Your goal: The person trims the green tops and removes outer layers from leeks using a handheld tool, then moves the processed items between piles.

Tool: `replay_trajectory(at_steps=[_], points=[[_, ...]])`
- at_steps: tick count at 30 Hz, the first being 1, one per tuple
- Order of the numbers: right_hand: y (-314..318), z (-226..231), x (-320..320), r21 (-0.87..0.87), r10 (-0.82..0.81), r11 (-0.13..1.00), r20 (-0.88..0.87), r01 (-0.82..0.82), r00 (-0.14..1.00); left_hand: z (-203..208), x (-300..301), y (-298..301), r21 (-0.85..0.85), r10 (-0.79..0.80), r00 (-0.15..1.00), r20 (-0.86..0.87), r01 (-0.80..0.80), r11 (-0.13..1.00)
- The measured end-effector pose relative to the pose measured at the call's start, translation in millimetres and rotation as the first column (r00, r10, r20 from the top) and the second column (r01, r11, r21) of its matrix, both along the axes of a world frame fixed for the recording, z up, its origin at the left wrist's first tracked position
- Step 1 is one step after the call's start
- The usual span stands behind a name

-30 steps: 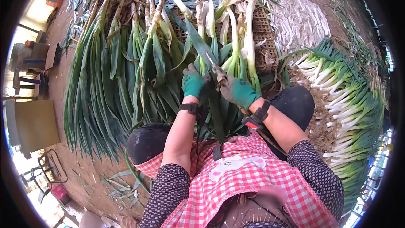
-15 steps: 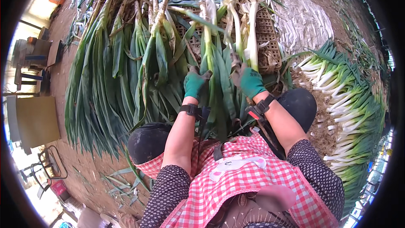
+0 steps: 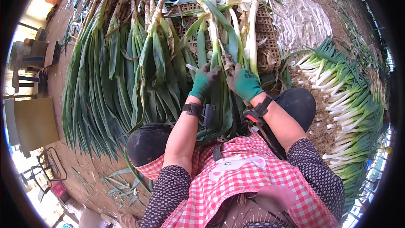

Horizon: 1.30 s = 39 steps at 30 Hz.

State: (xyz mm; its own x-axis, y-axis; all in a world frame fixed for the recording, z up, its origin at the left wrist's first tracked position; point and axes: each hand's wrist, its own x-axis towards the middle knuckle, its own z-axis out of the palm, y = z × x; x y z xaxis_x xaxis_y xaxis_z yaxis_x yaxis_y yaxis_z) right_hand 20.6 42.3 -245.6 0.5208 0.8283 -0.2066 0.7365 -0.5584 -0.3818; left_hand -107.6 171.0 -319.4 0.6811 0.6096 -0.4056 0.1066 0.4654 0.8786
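Both my hands wear green gloves with dark, dirty palms and fingers. My left hand [image 3: 205, 82] is closed around the green part of a leek [image 3: 215, 50], whose pale root end points away from me. My right hand [image 3: 244, 82] grips a small knife [image 3: 228, 62] with a dirty handle; its thin blade lies along the leek's stem. A long, partly peeled leaf [image 3: 222, 19] slants across the leek's upper part. Just right of it, trimmed leeks with white stems [image 3: 252, 29] rest on a brown woven plastic crate [image 3: 266, 27].
Untrimmed leeks [image 3: 97, 67] lie in a thick row on the left. To the right, cleaned leeks [image 3: 354, 101] form a curved pile beside root scraps [image 3: 325, 120]. A crumpled white sheet [image 3: 301, 19] lies at the back right. My bent knees [image 3: 148, 145] flank the work.
My left hand has shifted slightly right, and the knife hand slightly left, bringing them closer together. The slanting leaf now stands steeper, and more of the white stem beneath is bared.
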Motion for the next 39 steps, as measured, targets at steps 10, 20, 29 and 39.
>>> replay_trajectory(at_steps=[10,20,29,39], points=[[-57.3,31.6,-35.8,0.034,0.124,0.992,-0.082,-0.122,0.989,-35.1,-4.4,5.5,0.09,0.281,0.95,-0.135,-0.27,0.958],[-58.3,43.5,-44.5,0.164,0.068,0.986,-0.323,-0.015,0.944,-34.8,-10.3,4.5,0.071,0.338,0.931,-0.136,-0.331,0.941],[-60.5,29.1,-41.0,0.071,-0.003,0.997,-0.305,0.026,0.952,-38.0,-6.4,-11.9,-0.019,0.292,0.952,-0.094,-0.295,0.955],[53.6,-3.6,3.8,-0.004,-0.029,1.0,-0.241,0.029,0.97,-52.9,-14.1,-15.6,-0.079,0.281,0.954,-0.105,-0.29,0.954]])
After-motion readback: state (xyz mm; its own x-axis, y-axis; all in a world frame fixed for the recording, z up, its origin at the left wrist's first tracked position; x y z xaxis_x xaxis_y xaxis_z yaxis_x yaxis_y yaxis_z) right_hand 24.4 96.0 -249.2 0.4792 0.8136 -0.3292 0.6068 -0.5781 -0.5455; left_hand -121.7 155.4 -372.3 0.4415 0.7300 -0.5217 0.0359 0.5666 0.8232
